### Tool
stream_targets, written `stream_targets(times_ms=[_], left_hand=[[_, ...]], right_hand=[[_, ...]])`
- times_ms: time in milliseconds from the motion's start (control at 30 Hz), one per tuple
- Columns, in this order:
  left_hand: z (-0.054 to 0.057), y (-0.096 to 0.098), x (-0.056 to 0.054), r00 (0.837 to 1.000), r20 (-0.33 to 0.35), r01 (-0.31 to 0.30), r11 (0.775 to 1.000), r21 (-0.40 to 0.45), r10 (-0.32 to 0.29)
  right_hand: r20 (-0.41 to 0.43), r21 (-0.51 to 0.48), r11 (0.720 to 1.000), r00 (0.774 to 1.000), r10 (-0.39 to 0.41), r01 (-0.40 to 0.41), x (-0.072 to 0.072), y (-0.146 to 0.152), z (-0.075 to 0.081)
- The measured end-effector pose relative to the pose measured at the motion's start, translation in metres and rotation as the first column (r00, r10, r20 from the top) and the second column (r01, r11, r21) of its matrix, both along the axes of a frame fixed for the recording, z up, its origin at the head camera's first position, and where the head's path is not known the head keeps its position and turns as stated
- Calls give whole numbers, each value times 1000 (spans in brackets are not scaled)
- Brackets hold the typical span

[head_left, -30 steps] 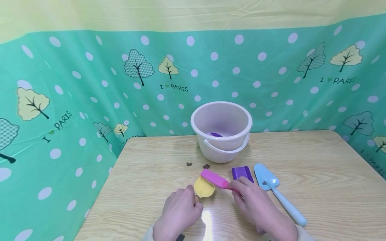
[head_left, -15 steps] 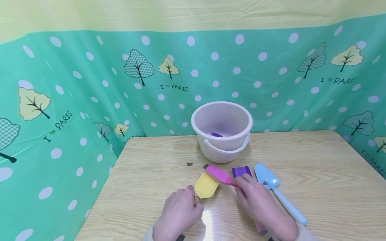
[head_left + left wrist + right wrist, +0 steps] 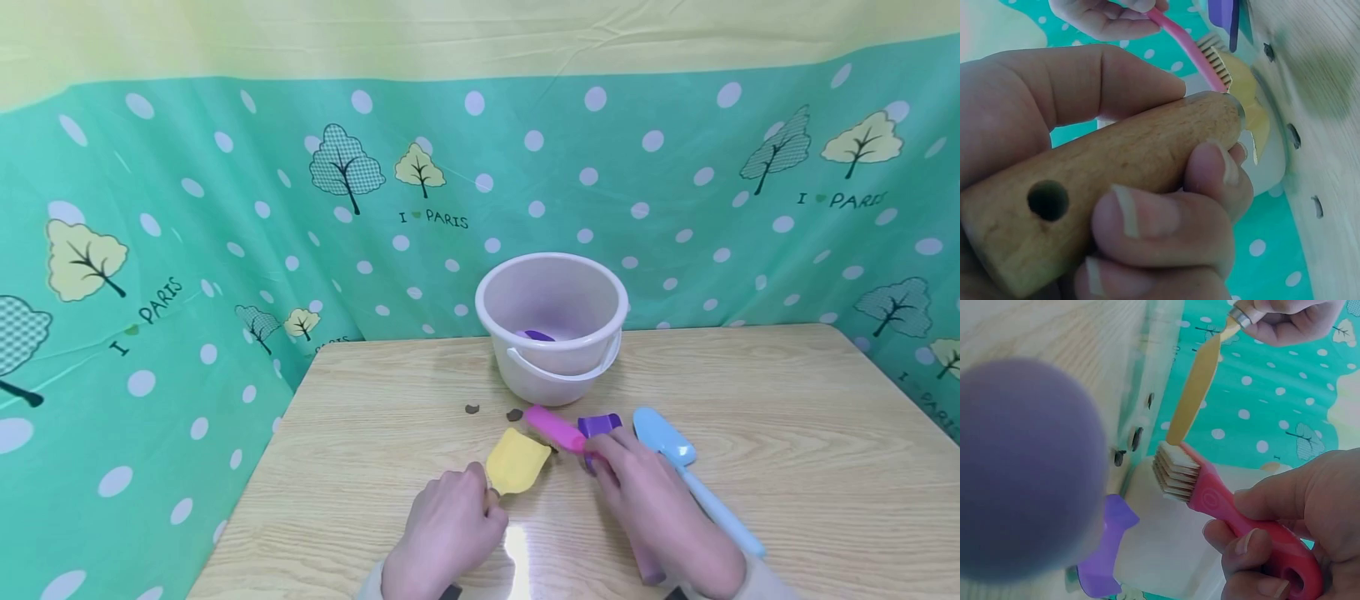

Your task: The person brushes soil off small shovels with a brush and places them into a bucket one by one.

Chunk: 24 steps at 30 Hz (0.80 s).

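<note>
My left hand point(image 3: 450, 521) grips the wooden handle point(image 3: 1110, 156) of a small trowel. The trowel's yellow blade point(image 3: 517, 462) points forward, close over the table. In my right hand point(image 3: 648, 500) is a pink brush point(image 3: 555, 428) with pale bristles point(image 3: 1175, 472), held by its handle. The brush head lies just beyond the blade, up and to its right in the head view. Dark bits lie nearby: one point(image 3: 513, 414) left of the brush head, another point(image 3: 472, 409) farther left, and one point(image 3: 554, 450) at the blade's right edge.
A white bucket point(image 3: 551, 379) with a purple thing point(image 3: 536, 335) inside stands at the back. A purple scoop point(image 3: 598, 424) lies partly under my right hand. To its right is a light blue shovel point(image 3: 720, 510). A green dotted curtain point(image 3: 420, 275) hangs behind the wooden table point(image 3: 810, 433).
The pink brush has moved away to the right from over the yellow blade. The trowel blade has turned slightly rightward, and a dark bit now shows beside its edge.
</note>
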<state>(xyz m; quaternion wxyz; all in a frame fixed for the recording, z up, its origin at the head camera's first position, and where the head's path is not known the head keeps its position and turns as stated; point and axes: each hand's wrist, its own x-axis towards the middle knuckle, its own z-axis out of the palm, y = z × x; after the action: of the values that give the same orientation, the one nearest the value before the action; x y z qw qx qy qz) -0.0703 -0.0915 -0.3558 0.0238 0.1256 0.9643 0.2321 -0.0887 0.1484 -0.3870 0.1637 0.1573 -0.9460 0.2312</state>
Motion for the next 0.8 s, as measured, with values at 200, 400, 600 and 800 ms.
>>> stream_targets(times_ms=[200,400,600,800], left_hand=[[-2,-1,-1,1000,-19,-12,1000,3,12],[-2,-2,-3,1000,7,-27,998,55,26],[-1,-4,-6,996,88,-30,990,140,18],[-3,-6,-10,990,141,-23,980,196,-5]], right_hand=[[9,-23,999,1000,-22,22,2,4,7],[-41,-33,999,999,-22,21,3,7,16],[-133,-38,999,991,-16,11,5,10,23],[-162,-56,998,987,-17,8,8,12,29]])
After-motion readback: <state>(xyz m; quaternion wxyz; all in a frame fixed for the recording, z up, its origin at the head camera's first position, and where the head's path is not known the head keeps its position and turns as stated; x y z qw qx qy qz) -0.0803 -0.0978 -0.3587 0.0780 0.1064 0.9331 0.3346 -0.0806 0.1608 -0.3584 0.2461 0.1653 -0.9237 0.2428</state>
